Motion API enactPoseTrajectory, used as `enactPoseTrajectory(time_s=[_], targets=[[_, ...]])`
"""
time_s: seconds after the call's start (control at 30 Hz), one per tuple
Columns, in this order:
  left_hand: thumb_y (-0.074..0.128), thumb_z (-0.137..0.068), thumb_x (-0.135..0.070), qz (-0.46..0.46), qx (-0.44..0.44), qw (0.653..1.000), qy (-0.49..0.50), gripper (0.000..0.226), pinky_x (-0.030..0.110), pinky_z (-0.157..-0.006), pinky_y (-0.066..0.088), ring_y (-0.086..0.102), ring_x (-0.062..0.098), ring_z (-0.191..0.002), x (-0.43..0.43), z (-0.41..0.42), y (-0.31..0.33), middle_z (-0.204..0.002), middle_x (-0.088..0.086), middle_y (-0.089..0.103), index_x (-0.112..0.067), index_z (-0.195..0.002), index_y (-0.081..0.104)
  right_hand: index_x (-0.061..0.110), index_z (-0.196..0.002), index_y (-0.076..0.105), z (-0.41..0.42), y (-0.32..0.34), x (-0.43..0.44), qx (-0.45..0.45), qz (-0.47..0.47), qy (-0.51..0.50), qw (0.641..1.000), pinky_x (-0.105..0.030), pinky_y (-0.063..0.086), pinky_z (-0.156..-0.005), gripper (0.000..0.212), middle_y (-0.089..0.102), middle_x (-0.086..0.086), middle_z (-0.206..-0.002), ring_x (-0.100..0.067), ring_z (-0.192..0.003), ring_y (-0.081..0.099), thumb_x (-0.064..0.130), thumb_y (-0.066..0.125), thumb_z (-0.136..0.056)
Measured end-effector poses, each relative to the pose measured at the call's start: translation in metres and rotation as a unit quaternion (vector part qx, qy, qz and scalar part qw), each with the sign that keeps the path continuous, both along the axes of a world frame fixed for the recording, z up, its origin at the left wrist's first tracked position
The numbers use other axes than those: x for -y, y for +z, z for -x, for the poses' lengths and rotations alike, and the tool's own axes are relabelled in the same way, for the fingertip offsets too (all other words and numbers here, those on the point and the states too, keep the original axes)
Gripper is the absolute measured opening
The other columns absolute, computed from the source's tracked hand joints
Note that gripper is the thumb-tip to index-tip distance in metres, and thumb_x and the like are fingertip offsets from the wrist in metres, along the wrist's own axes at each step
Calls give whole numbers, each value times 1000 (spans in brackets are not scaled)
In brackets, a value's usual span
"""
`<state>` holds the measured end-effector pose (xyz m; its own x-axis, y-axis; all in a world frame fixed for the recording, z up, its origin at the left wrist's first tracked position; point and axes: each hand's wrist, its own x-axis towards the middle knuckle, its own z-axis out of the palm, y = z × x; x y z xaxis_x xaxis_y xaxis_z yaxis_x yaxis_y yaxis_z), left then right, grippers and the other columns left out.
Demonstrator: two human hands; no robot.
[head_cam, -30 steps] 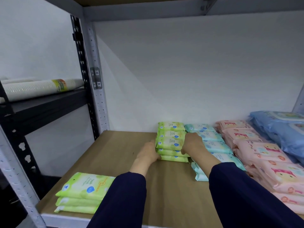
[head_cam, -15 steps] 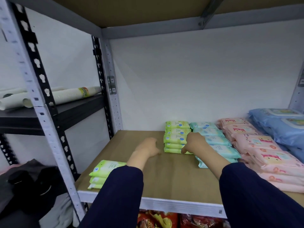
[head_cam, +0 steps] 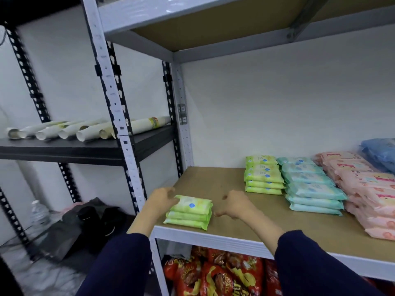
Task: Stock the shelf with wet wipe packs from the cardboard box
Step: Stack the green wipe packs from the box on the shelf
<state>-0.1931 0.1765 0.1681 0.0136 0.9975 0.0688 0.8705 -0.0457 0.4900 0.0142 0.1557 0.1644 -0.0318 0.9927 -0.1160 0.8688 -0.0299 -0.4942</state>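
Your left hand (head_cam: pixel 161 200) curls its fingers round the left end of the front stack (head_cam: pixel 189 212), three green packs lying at the shelf's near left corner. Your right hand (head_cam: pixel 234 205) sits just beside the stack's right end, fingers loosely curled and holding nothing. Whether it touches the wrapper, you cannot tell from here.

The step looks like gathering this small stack to join the rest. The box is not in view.

Next, you likely close the right hand on the right end, squeeze the three packs together between both palms, lift slightly and carry them back. The wrappers look soft and slick, so press evenly or the middle pack may slide out.

The back stack (head_cam: pixel 264 175) of green packs stands well apart, deep on the shelf (head_cam: pixel 213 180), touching the teal packs (head_cam: pixel 310 184). Pink packs (head_cam: pixel 367 189) fill the right. Bare board lies between the two green stacks and left of the back one, so you have room there.

Mind the rail (head_cam: pixel 213 240): the front stack's near edge lies right at it. The post (head_cam: pixel 119 116) stands close outside your left forearm, and the upper shelf (head_cam: pixel 213 28) leaves generous headroom.
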Motion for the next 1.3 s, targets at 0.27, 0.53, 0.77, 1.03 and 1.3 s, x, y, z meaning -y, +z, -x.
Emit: enactPoseTrajectory(time_s=[0.27,0.53,0.77,1.03,1.3], targets=[[58,-89,-26,49,64,997,0,57,25,-102,37,46,20,-128,10,22,-31,-143,4,45,-18,-141,36,14,-140,33,37,-21,-4,-28,-8,48,998,-30,47,-90,78,53,-11,-130,-26,-116,54,29,74,-75],[69,-73,0,38,129,990,-32,87,18,-84,42,57,21,-109,7,28,-58,-121,8,59,-27,-143,26,34,-144,17,54,-52,2,-70,-46,48,995,-29,42,-96,76,31,-14,-135,-30,-116,49,16,62,-85],[65,-75,-4,-37,126,991,-7,77,25,-79,47,62,21,-94,7,19,-71,-104,7,67,-30,-139,32,37,-143,20,56,-68,1,-100,-101,24,990,-27,44,-93,70,34,-9,-126,-25,-105,54,8,54,-88],[63,-81,-12,-50,90,995,-19,69,23,-75,42,61,22,-97,10,-25,-74,-109,4,66,-27,-140,30,38,-142,22,18,-74,3,-136,-127,-20,982,-23,45,-81,72,31,-2,-107,-16,-81,46,3,52,-87],[60,-85,-21,-56,138,986,-78,62,26,-87,46,61,21,-100,4,-110,-78,-109,2,66,-30,-140,32,37,-143,24,-68,-75,11,-116,-138,-90,980,-28,47,-85,70,38,-6,-110,-19,-84,50,4,52,-87]])
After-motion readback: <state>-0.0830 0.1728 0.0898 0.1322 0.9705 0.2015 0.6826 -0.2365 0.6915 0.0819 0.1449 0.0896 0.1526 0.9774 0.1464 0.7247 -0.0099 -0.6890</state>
